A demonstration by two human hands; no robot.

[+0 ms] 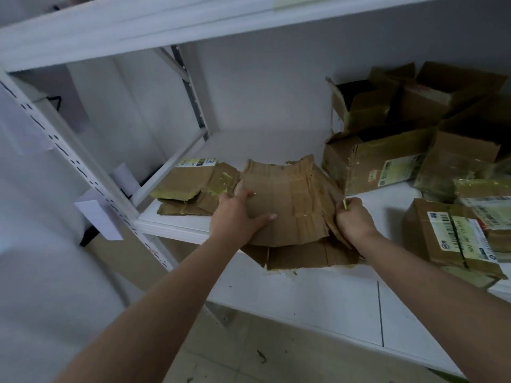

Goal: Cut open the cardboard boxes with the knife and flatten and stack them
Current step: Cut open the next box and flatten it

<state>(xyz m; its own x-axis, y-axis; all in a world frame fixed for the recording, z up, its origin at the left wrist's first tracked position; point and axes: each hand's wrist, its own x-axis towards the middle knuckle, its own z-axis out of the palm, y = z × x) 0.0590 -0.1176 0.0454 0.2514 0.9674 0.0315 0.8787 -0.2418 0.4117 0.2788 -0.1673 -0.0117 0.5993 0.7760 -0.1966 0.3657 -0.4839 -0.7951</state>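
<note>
Two bare forearms reach up from the bottom of the view to a white shelf (318,297), and everything is happening along its front edge.

Far left on the shelf there's a small stack of flattened cardboard (193,186), a couple of pieces lying flat with yellowish tape and a label showing. So at least a box or two looks done.

Next to it, touching its right edge, is the flattened box (293,200) being worked on now. It's already cut open and mostly squashed, and it hangs a little over the shelf's front lip. The left hand (237,214) lies on top with fingers spread fairly straight, pressing the sheet down. The right hand (355,219) is curled tight at the sheet's right edge, clamped on the knife (345,203); only a thin yellowish sliver pokes out of the fist, so I can't tell whether the blade is out.

On the right there's plenty left: a cluster of open boxes (392,139) standing at the back, and a taped, labelled box (453,239) near the front that looks unopened. My guess is under halfway, with this piece about ready to go on the stack.
</note>
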